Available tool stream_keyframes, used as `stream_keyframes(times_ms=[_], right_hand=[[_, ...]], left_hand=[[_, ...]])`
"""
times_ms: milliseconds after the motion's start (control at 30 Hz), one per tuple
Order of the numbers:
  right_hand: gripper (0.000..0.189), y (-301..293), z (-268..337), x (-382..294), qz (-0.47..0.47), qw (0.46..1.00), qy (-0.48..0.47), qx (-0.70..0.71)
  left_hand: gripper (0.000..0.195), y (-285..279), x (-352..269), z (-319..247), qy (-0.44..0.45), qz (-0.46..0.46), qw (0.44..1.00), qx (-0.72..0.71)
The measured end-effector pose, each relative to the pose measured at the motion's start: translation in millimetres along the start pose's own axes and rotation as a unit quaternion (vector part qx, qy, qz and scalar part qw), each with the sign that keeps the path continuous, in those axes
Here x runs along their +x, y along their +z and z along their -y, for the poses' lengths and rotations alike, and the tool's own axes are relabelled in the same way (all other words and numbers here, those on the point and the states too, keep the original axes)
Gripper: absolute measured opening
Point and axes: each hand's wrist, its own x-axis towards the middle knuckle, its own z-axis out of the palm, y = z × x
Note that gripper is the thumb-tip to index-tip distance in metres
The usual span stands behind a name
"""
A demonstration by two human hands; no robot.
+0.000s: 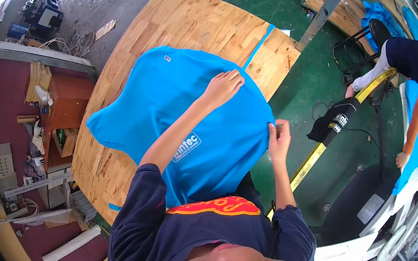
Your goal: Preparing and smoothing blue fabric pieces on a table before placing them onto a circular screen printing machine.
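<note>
A bright blue fabric cover [150, 95], printed with the maker's name Wintec, lies spread over a wooden table [207, 23] and drapes over its near edge toward my body. It has a small white label near its far left edge. My left hand [224, 87] rests on the cover near its far right edge, fingers bunched on the fabric. Lower down, my right hand [280, 140] pinches the cover's right edge between thumb and fingers, past the table's side. The fabric's underside is hidden.
A narrow blue strip [258, 48] lies across the table's far end. To the right stand a yellow bar [307, 165] with a black Wintec cloth [333, 119] on it, and a black stand base [357, 205]. Another person [414, 62] bends over blue pieces. A brown cabinet [68, 102] stands left.
</note>
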Motion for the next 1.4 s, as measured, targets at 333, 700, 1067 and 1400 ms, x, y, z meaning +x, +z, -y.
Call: stream_keyframes(times_ms=[333,700,1067,1400], right_hand=[[0.016,-12,-49,21,0.088,0.989,0.097,0.068],[0.021,-2,-36,21,0.052,0.997,0.010,0.054],[0.022,14,-24,10,0.001,0.999,-0.008,-0.042],[0.019,25,-19,1,-0.012,0.999,-0.027,-0.024]], left_hand=[[0.019,-29,-19,54,-0.056,-0.202,0.977,0.049],[0.023,-105,-28,169,-0.083,-0.041,0.979,0.181],[0.009,-82,-34,159,-0.081,-0.236,0.942,0.224],[0.008,-73,-19,132,-0.004,-0.103,0.986,0.131]])
